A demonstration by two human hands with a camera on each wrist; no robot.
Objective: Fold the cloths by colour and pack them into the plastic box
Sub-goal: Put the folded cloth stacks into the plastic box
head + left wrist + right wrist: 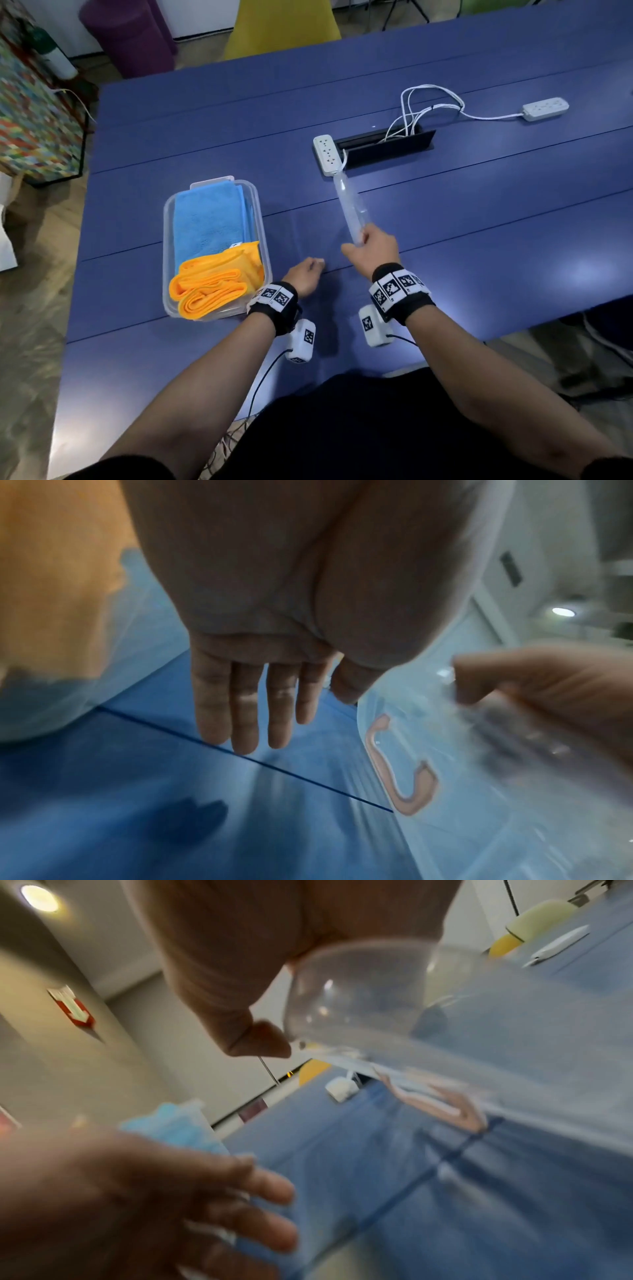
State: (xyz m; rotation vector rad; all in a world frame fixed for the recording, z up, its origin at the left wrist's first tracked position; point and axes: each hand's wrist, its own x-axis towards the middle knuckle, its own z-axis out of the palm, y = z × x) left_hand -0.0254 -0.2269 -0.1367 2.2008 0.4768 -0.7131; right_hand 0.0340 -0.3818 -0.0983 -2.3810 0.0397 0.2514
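A clear plastic box [166,240] stands on the blue table [479,240], left of my hands. Inside it, a folded blue cloth [205,219] fills the far part and a folded orange cloth [212,284] lies at the near end. My right hand [370,245] grips the clear lid [347,202] by its near end and holds it tilted on edge above the table, right of the box. In the right wrist view the lid [445,1042] crosses the frame under my thumb. My left hand [246,710] hovers over the table between box and lid, fingers straight, holding nothing.
A white power strip [327,154] lies just beyond the lid's far end, beside a black cable slot [387,145] with white cables. Another power strip [544,109] sits at the far right. Purple and yellow seats stand behind the table. The table's left edge runs close to the box.
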